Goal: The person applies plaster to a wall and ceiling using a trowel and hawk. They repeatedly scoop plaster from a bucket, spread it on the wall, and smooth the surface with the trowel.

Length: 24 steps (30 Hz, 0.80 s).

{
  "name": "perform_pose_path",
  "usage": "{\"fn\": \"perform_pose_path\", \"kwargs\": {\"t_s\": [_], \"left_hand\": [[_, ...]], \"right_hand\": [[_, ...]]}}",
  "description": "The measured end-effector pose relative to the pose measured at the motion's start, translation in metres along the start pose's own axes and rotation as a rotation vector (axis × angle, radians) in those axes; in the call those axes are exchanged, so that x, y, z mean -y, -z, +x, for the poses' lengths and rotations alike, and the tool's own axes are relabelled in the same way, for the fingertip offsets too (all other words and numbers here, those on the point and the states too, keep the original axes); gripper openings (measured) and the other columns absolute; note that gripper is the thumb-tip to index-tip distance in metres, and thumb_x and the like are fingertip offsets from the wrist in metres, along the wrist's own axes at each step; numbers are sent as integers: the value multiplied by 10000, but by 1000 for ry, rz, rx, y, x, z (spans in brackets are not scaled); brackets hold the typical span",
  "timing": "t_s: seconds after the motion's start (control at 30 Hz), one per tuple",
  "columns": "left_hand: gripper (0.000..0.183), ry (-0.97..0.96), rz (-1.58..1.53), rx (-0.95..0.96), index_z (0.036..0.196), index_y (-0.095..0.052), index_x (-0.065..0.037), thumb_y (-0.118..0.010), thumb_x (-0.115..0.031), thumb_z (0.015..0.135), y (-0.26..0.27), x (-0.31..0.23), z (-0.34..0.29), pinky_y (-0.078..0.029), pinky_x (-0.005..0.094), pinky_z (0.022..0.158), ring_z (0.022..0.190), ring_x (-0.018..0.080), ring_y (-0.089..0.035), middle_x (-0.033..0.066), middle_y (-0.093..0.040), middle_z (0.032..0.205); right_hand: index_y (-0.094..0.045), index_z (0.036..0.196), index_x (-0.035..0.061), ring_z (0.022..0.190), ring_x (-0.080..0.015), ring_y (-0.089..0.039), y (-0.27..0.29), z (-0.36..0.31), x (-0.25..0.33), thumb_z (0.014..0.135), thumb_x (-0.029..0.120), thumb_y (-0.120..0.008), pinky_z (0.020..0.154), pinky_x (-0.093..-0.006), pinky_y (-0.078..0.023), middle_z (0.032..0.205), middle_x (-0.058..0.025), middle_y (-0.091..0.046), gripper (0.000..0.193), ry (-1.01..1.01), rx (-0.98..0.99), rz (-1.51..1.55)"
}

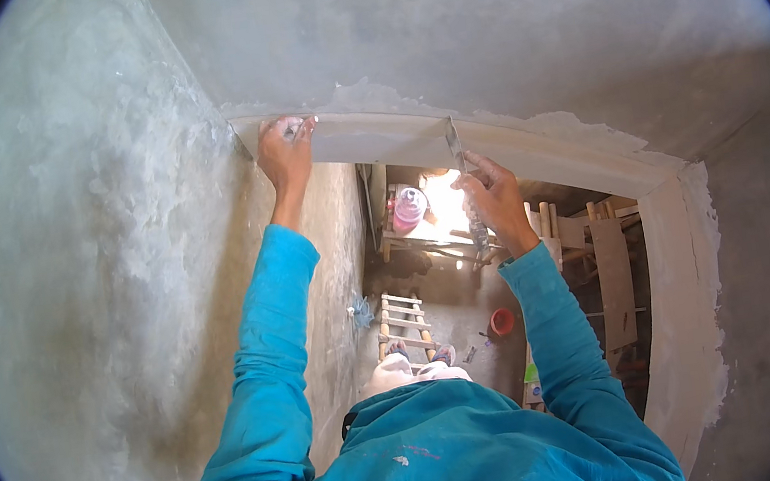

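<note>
My left hand (288,158) is raised to the left end of a pale plastered beam edge (375,130). Its fingers are curled in a pinch, with white smears on them; whatever they may hold is too small to make out. Farther right, my right hand (496,197) grips a putty knife (455,142). Seen nearly edge-on, its thin blade points up against the beam, while the lower part of the tool hangs below my fingers. Ragged white plaster borders the beam where it meets the grey surface above.
Below me a wooden ladder (402,318) and my feet show. A red bucket (502,321) stands on the floor, and a pink-and-clear tub (408,208) sits on a bright ledge. Boards (615,278) lean at right. A bare plaster wall (108,277) rises close on my left.
</note>
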<state>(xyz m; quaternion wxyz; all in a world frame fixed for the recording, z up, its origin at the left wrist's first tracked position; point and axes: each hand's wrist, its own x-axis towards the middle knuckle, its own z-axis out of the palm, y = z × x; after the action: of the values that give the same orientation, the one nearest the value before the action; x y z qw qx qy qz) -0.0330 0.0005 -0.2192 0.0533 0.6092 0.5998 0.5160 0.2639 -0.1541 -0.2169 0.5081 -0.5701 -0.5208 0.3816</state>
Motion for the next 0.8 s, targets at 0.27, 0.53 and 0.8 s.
{"fn": "perform_pose_path", "kwargs": {"t_s": [0.27,0.53,0.8], "left_hand": [[290,47,41,-20,847,-746,-52,-834,-321,783,0,-10,0,-507,441,779,889,331,-643,118,-658,948],[281,77,77,-27,862,-749,-65,-832,-321,779,0,-16,-1,-510,454,782,915,335,-650,116,-659,972],[276,97,102,-27,864,-748,-79,-834,-327,778,-1,-18,0,-512,466,782,924,346,-653,114,-658,986]], "right_hand": [[-524,1400,-63,585,-91,-559,-1,-1,1,914,94,-616,507,-253,-467,871,-102,-705,519,24,-12,0],[-513,1411,-54,581,-90,-546,-2,-2,1,923,62,-596,495,-255,-462,867,-100,-697,509,-7,-11,9],[-487,1440,-29,577,-83,-532,-2,-2,-3,937,65,-586,481,-245,-440,891,-100,-686,521,-28,2,49]]}}
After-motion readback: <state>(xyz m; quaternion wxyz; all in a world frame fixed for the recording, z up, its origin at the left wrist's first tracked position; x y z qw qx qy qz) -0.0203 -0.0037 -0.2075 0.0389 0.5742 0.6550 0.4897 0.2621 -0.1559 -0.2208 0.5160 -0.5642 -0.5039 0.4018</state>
